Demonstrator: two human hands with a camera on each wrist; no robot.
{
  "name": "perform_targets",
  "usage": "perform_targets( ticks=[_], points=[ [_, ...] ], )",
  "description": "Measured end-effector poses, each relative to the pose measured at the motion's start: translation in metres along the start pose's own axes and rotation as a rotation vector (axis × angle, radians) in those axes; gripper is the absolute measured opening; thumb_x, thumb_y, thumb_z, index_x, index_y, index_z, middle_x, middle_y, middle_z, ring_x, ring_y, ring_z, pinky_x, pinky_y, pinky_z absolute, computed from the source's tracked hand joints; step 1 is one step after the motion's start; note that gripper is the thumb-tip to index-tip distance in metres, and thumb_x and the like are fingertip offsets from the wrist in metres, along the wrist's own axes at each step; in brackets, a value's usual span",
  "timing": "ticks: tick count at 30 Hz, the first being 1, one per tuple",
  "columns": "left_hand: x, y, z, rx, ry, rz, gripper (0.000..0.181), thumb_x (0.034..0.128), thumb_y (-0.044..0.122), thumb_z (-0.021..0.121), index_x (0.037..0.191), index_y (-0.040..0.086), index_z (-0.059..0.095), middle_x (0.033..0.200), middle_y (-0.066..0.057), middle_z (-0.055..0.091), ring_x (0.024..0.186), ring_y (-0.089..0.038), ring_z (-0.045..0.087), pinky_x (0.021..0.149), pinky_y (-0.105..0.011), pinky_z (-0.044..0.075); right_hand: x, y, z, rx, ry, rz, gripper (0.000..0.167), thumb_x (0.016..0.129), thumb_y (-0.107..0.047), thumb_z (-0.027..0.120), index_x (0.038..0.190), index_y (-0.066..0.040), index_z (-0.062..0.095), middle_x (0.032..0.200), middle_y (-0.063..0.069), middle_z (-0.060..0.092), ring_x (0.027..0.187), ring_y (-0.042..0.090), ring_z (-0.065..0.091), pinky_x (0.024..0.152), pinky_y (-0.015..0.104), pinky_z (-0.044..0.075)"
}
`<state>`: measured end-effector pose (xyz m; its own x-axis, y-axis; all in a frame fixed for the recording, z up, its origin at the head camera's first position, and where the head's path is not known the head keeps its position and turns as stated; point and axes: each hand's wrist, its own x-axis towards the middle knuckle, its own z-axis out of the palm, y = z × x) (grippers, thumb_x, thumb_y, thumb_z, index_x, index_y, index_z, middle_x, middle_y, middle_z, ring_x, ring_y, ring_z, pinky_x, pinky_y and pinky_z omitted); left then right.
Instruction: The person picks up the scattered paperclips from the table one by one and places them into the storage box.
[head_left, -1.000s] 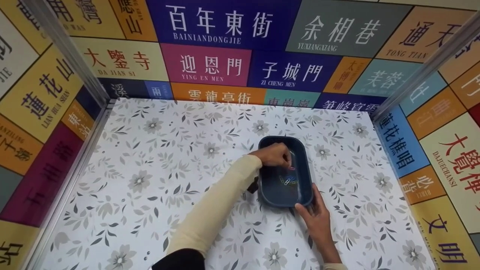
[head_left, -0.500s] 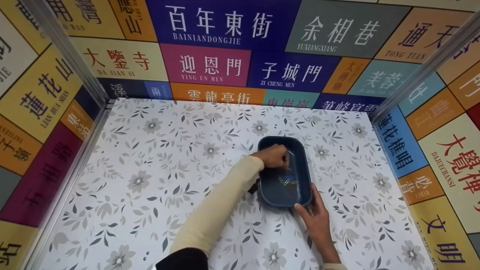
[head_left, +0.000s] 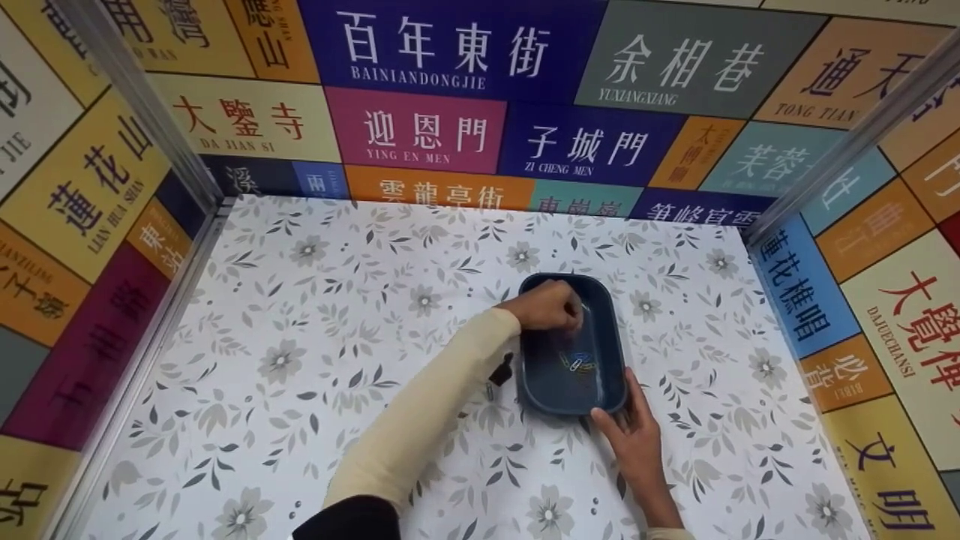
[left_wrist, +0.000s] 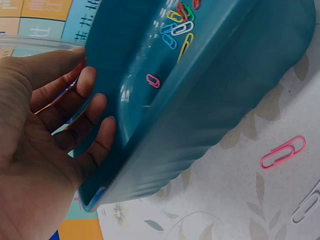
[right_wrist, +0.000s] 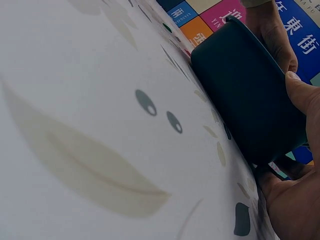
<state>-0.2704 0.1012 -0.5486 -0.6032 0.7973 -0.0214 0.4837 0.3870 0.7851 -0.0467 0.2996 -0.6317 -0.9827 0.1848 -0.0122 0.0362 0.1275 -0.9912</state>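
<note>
A dark teal rectangular box (head_left: 536, 390) stands on the patterned surface. My left hand (head_left: 551, 306) reaches over its far part; in the left wrist view its fingers are loosely bent with no paper clip seen between them. Inside the box a pink paper clip (left_wrist: 153, 80) lies apart from a small heap of coloured clips, including a white paper clip (left_wrist: 182, 28) and a yellow paper clip (left_wrist: 185, 47). My right hand (head_left: 634, 442) holds the box at its near right corner, thumb at the rim and fingers along the side.
Outside the box, a pink paper clip (left_wrist: 283, 153) and a pale paper clip (left_wrist: 306, 204) lie on the white floral tabletop (head_left: 277, 420). Panels with printed characters form the back wall (head_left: 427, 131) and both sides, with metal posts in the corners.
The pinkish clip seen at my left fingertips a second ago no longer shows there in the head view. My left hand has barely shifted; my right hand and the box keep their place.
</note>
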Motion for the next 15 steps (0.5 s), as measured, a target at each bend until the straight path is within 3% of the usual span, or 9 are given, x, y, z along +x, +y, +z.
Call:
perform_targets(
  ticks=[7, 15],
  points=[
    [-0.013, 0.005, -0.002, -0.072, 0.047, 0.028, 0.015, 0.103, 0.005, 0.072, 0.097, 0.0, 0.083, 0.094, -0.018, 0.081, 0.071, -0.007, 0.062, 0.073, -0.02, 0.049, 0.0, 0.0, 0.0, 0.005, -0.002, -0.01, 0.089, 0.103, -0.001, 0.076, 0.175, -0.007, 0.025, 0.181, 0.016, 0.024, 0.164, 0.039, 0.027, 0.116, 0.013, 0.038],
    [-0.028, 0.004, -0.004, -0.102, 0.121, 0.023, 0.01, 0.1045, 0.009, 0.075, 0.1, 0.006, 0.083, 0.094, -0.007, 0.08, 0.08, -0.008, 0.068, 0.077, -0.021, 0.052, -0.001, 0.001, -0.001, 0.003, -0.022, 0.022, 0.09, 0.104, -0.005, 0.076, 0.177, -0.012, 0.022, 0.182, 0.01, 0.022, 0.165, 0.035, 0.026, 0.115, 0.012, 0.038]
  ],
)
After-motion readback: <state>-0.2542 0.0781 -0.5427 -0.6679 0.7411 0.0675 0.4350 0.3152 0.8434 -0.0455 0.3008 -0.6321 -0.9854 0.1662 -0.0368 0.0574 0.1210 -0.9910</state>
